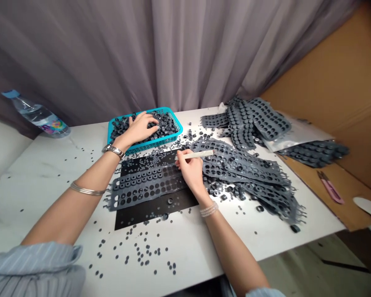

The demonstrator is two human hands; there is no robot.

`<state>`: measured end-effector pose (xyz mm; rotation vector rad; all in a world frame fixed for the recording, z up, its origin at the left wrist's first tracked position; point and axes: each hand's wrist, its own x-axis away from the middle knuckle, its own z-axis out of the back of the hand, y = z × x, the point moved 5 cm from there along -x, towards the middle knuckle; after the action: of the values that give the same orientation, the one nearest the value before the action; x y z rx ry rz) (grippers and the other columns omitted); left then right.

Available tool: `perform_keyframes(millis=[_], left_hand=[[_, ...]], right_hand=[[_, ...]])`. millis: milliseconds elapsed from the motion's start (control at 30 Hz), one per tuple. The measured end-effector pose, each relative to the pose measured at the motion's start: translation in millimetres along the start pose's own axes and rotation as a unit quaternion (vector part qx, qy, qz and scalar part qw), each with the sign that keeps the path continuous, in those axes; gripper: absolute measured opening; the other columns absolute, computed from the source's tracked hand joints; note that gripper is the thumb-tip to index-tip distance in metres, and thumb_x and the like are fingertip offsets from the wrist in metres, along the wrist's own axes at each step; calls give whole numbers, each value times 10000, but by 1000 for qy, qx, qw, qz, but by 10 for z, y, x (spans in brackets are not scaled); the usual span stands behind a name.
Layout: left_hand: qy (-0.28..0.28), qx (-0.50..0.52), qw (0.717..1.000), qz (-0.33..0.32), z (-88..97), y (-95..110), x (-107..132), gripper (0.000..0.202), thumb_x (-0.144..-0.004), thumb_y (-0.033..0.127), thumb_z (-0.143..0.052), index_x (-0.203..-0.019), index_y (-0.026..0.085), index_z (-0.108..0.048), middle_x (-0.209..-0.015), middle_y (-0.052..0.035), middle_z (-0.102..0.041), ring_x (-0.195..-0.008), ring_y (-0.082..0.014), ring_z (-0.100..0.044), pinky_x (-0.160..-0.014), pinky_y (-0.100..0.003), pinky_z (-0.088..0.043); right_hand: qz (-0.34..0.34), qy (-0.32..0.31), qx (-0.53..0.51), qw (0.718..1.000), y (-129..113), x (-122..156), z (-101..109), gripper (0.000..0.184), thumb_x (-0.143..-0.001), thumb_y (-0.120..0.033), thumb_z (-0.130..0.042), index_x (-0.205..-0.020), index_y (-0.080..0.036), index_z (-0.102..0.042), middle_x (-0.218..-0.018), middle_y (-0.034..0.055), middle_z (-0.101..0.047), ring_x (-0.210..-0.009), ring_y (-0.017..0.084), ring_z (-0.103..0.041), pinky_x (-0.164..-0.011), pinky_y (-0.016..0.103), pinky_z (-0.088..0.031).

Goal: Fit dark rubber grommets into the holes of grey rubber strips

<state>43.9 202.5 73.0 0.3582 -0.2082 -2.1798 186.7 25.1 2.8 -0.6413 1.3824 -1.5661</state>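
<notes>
My left hand point(143, 127) is over the turquoise basket point(148, 145), fingers loosely bent and apart, with nothing visible in them. Small dark rubber rings point(167, 123) fill the basket beneath it. My right hand point(190, 167) grips a slim white stick-like tool point(200, 154), its kind unclear, held roughly level. Below that hand lies a dark rubber sheet point(148, 190) with rows of round cups and holes, its right end partly hidden by the hand. Under the sheet is a black mat point(126, 220). Rings still sit in the sheet's upper rows at the left.
More perforated rubber sheets point(247, 165) are heaped right of my right hand, and others point(244, 119) pile up behind on a plastic bag point(309, 130). Small dark discs point(146, 249) litter the white table. Pink-handled snips point(330, 187) lie at right; a water bottle point(41, 117) leans at left.
</notes>
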Motion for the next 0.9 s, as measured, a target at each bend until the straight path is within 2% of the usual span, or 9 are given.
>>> perform_keyframes(millis=[133, 200, 300, 400, 533, 667, 767, 833, 900], left_hand=[[-7, -26, 999, 19, 62, -40, 76, 427, -917, 440, -446, -1273, 257, -594, -1547, -79, -356, -1457, -326, -178, -1115, -651, -140], [23, -57, 998, 26, 124, -66, 155, 446, -916, 428, -447, -1303, 245, -575, -1575, -93, -293, -1462, -348, -145, -1115, -651, -142], [94, -100, 989, 45, 175, -128, 326, 516, -884, 366, -508, -1363, 177, -511, -1572, -170, -263, -1451, -405, -130, -1102, -664, -155], [108, -108, 987, 59, 122, -224, 462, 548, -867, 320, -528, -1369, 107, -485, -1540, -237, -290, -1431, -444, -162, -1086, -672, -183], [101, -75, 991, 54, 80, -283, 481, 423, -895, 296, -476, -1270, 131, -581, -1535, -201, -317, -1434, -427, -170, -1104, -652, -178], [183, 2, 983, 29, 155, -126, 529, 385, -884, 262, -502, -1233, 147, -619, -1454, -168, -436, -1384, -347, -302, -1138, -535, -235], [230, 50, 971, 26, 180, -95, 699, 315, -879, 251, -515, -1144, 191, -674, -1313, -117, -552, -1275, -284, -430, -1129, -448, -287], [257, 46, 961, 86, 212, -294, 855, 310, -902, 238, -472, -1133, 207, -677, -1263, -95, -572, -1237, -253, -462, -1114, -411, -312], [265, 5, 944, 198, 271, -678, 1022, 342, -928, 216, -411, -1171, 198, -650, -1251, -93, -569, -1216, -231, -479, -1095, -383, -332]], right_hand=[[6, -6, 2, 1000, -26, 5, -9, 343, -903, -459, -481, -665, -228, -567, -599, -9, -640, -609, 168, -620, -609, 247, -460], [6, -21, 0, 1000, -22, 10, -37, 340, -899, -455, -484, -665, -225, -568, -596, -7, -640, -603, 165, -622, -605, 245, -461], [4, -68, -1, 998, 3, 28, -122, 323, -887, -442, -502, -668, -217, -579, -577, -7, -638, -577, 160, -620, -592, 243, -458], [4, -108, 2, 994, 20, 55, -202, 305, -872, -430, -522, -666, -214, -585, -562, -7, -637, -558, 159, -622, -580, 240, -456], [8, -118, 11, 993, 9, 79, -229, 304, -878, -431, -516, -673, -216, -582, -567, -6, -645, -561, 162, -630, -577, 242, -457], [8, -121, 21, 992, -7, 88, -219, 310, -884, -433, -511, -672, -217, -577, -562, -7, -641, -567, 166, -633, -578, 243, -456], [9, -133, 28, 991, -13, 100, -217, 315, -881, -441, -516, -672, -214, -580, -557, -4, -640, -554, 166, -628, -571, 243, -452], [9, -134, 35, 990, -13, 109, -208, 330, -882, -459, -516, -680, -209, -590, -561, 2, -645, -542, 167, -623, -564, 245, -450], [8, -131, 35, 991, -10, 113, -195, 353, -884, -486, -514, -688, -205, -596, -566, 10, -651, -536, 170, -622, -558, 250, -452]])
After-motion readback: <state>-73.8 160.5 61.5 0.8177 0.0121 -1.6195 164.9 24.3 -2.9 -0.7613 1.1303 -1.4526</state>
